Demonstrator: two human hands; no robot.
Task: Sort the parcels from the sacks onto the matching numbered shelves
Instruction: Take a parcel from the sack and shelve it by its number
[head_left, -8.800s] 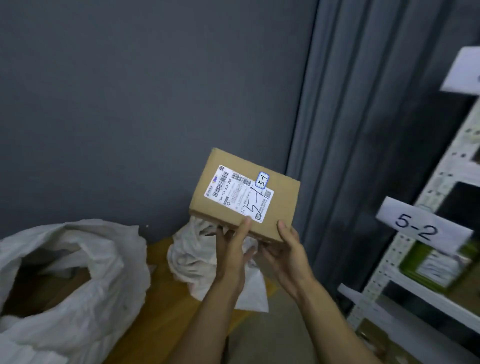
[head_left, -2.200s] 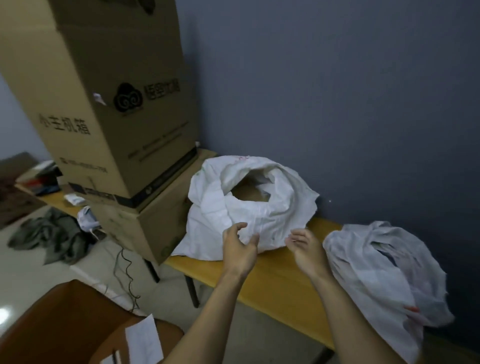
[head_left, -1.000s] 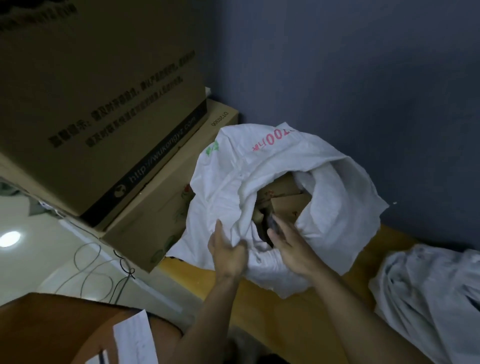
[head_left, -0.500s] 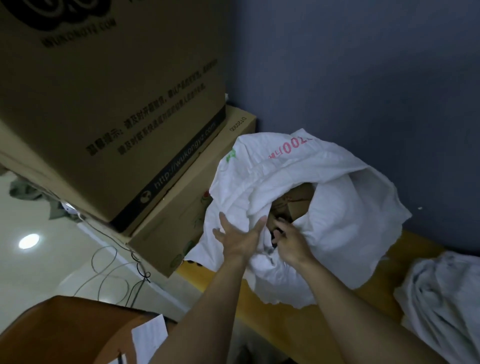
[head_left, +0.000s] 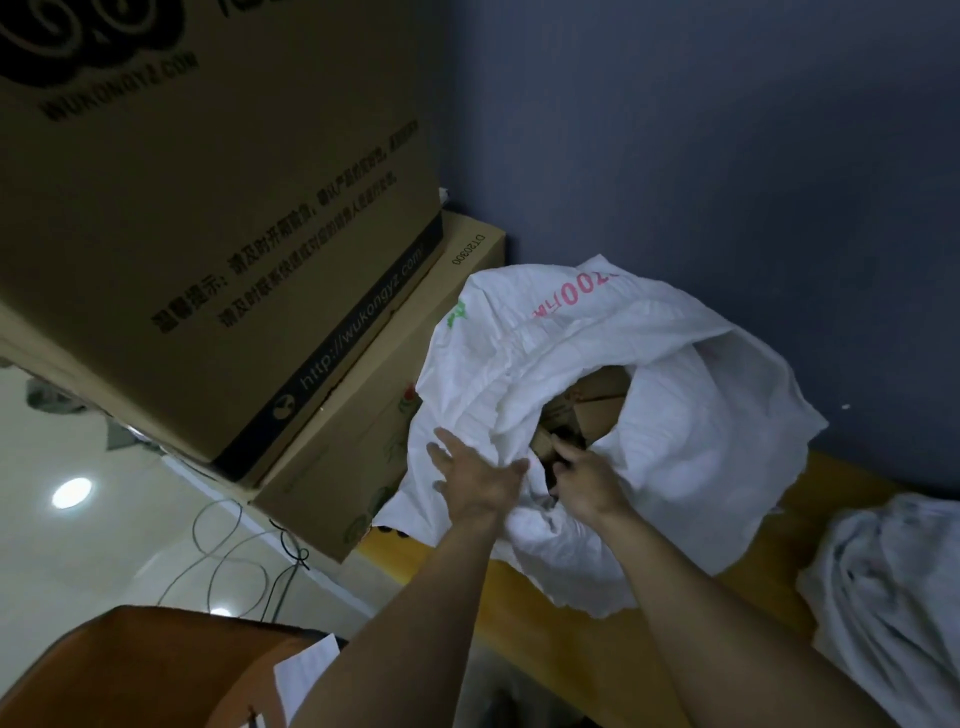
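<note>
- Dark blue wall (head_left: 727, 156) closes the back, and the bench runs right up to it, so nothing can leave that way.
- Big carton (head_left: 208, 208) looms on the left, stacked on a lower carton (head_left: 374, 415) whose side touches the sack; that flank is shut.
- Yellow bench (head_left: 753, 545) carries both sacks. Its front edge passes under the forearms, and a bare strip shows between the sacks.
- Sack (head_left: 701, 467), white and slumped, stands with its mouth open toward the person and its near rim folded down.
- Second sack (head_left: 893, 597) lies crumpled at the right, apart from the first.
- Parcels (head_left: 597, 400), brown cardboard, show inside the mouth at odd angles; no label is readable.
- Left hand (head_left: 478, 483) lies on the near-left rim with fingers straight and spread, pressing the cloth down and aside.
- Right hand (head_left: 587, 483) is at the mouth with fingers bent into the opening among the parcels. Whether they have closed on one I cannot tell.
- Step in hand, as I judge it: drawing a parcel out of the sack.
- Next move calls for a firm hold on one box, a lift up and back over the rim, then turning it to read its number. No shelves are in view, so a turn away would be needed.
- Open room lies upward and toward the person, and the loose rim could snag a corner.
</note>
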